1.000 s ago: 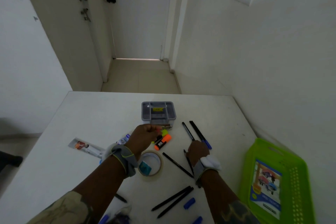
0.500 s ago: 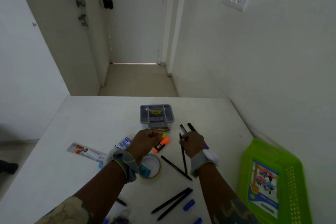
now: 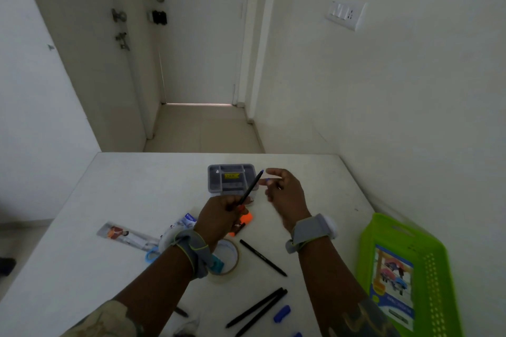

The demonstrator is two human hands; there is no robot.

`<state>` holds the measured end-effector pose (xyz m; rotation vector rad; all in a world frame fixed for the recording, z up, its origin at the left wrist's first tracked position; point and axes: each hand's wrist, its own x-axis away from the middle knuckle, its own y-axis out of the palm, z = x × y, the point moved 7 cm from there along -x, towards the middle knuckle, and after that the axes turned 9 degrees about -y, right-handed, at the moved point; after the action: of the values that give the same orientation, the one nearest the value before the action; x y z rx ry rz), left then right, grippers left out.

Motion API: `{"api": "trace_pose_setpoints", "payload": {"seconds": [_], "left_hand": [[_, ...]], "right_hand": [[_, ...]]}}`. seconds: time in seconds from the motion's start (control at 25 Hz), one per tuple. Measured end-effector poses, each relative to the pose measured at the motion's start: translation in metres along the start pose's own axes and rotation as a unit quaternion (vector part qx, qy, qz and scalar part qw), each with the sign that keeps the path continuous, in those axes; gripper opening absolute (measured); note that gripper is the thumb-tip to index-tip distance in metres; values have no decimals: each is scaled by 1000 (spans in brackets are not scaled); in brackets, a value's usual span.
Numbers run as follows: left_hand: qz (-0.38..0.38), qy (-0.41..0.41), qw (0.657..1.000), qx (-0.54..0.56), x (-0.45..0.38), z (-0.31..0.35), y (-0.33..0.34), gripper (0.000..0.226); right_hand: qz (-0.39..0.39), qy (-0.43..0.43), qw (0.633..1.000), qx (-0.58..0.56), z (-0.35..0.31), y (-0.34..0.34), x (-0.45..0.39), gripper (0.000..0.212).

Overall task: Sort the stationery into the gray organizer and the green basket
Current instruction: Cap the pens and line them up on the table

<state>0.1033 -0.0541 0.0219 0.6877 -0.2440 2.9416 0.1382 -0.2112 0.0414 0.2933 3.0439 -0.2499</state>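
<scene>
The left hand (image 3: 219, 217) pinches a slim black pen with a blue tip (image 3: 250, 189), angled up over the gray plastic compartment organizer (image 3: 212, 180) just beyond the grip, likely for dropping in. The right hand (image 3: 284, 194) hovers beside it, fingers loosely spread, holding nothing. The green plastic basket (image 3: 435, 260) sits well off to the right.

The organizer (image 3: 231, 179) is set far on the table (image 3: 137, 186); the basket (image 3: 427, 260) is placed right, tape roll (image 3: 228, 260) nearer.
</scene>
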Motion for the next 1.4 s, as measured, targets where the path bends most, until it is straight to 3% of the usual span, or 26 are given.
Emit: {"api": "trace_pose_setpoints", "payload": {"seconds": [0.2,0.64,1.4], "left_hand": [[-8,8,1000,-19,3,1,1,30],[-7,28,998,-58,5,7,1,28],[-1,33,997,-64,6,8,-5,27]], "right_hand": [[52,-35,997,37,-20,-30,-20,13],[35,-211,950,229,-75,-31,-24,17],[-52,-224,944,238,-74,-22,-31,17]]}}
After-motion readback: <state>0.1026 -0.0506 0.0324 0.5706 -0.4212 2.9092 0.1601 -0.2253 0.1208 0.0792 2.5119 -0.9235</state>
